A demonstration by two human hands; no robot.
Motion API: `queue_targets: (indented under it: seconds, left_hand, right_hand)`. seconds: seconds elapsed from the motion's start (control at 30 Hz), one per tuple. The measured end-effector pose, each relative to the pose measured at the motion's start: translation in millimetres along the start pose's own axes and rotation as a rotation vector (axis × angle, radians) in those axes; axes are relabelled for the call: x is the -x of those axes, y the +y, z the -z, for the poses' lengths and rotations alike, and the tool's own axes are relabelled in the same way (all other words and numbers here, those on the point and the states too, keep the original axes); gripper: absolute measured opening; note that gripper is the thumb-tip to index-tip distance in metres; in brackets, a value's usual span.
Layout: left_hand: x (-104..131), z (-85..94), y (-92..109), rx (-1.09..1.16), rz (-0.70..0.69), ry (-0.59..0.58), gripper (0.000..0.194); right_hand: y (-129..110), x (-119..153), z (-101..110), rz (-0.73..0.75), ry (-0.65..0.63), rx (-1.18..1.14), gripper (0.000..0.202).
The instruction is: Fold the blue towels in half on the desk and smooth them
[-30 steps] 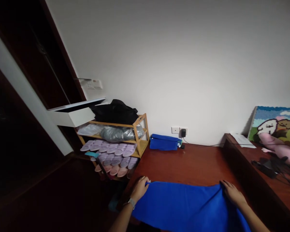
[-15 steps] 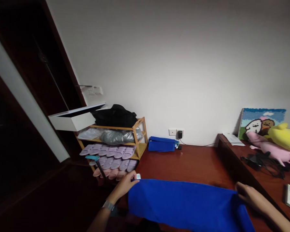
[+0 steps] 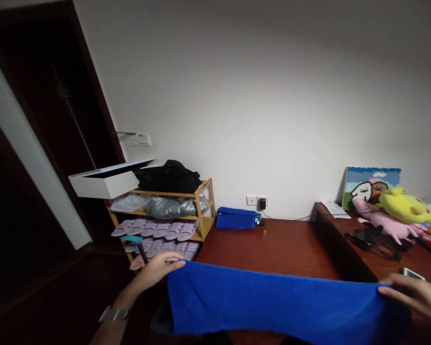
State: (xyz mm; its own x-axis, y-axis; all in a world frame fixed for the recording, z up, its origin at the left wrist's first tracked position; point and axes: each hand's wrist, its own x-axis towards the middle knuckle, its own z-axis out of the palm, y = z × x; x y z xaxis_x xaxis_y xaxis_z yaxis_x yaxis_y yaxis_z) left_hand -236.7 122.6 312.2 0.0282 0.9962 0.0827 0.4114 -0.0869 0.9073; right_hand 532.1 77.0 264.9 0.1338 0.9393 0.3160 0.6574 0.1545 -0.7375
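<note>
A blue cloth (image 3: 273, 304) hangs stretched between my two hands at the bottom of the view, its upper edge nearly straight. My left hand (image 3: 164, 266), with a band at the wrist, pinches the upper left corner. At the upper right corner my right hand (image 3: 407, 291) grips the cloth between thumb and fingers. Behind the cloth lies a reddish-brown wooden surface (image 3: 273, 244). Another blue cloth (image 3: 236, 218), folded, rests on it against the wall.
To the left a wooden rack (image 3: 208, 223) holds slippers (image 3: 161, 229), a black bag (image 3: 168, 177) and a white box (image 3: 104, 185). Plush toys (image 3: 405, 206), black cables (image 3: 375, 242) and a picture (image 3: 371, 184) are on the raised right ledge. A charger (image 3: 262, 203) is plugged into the wall.
My hands have moved farther apart, the left one leftward and the right one rightward. The cloth's upper edge is spread wider, and the view has shifted slightly.
</note>
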Motion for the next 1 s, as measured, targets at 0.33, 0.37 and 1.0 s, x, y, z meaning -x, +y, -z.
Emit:
queue_targets:
  seconds: [0.33,0.37,1.0]
  left_hand:
    - [-107.1,-27.2,17.1,-0.338,-0.226,0.145,0.037]
    - [-114.7,-25.9,22.1,-0.35,-0.244,0.181,0.037]
    - [-4.2,-128.9,-208.4,-0.737,-0.202,0.14,0.035]
  right_hand:
    - [-24.7,-110.2,-54.6,0.084,-0.156,0.06,0.054]
    - [-25.4,-118.6,-54.3,0.13,-0.115,0.097,0.056]
    - [132.2,12.1,-194.4,0.097,0.042,0.093,0.047]
